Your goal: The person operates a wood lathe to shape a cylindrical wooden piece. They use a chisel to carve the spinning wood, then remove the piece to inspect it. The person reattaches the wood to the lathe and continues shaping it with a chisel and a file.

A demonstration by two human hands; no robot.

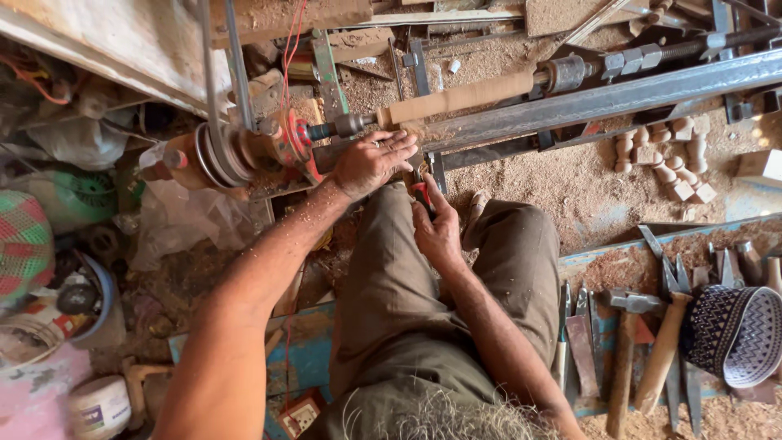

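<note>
A pale wooden cylinder is mounted between the centres of a small lathe, above its steel bed. My left hand rests palm down on the tool rest just below the cylinder's left end, fingers spread. My right hand sits lower, over my knee, closed around the red handle of a turning tool whose blade runs up under my left hand toward the wood. The blade's tip is hidden.
Sawdust covers the ground. Several turned wooden pieces lie right of the lathe. Hammers, chisels and a patterned cap lie on a blue board at lower right. Pulley and belt sit left, beside plastic bags and tubs.
</note>
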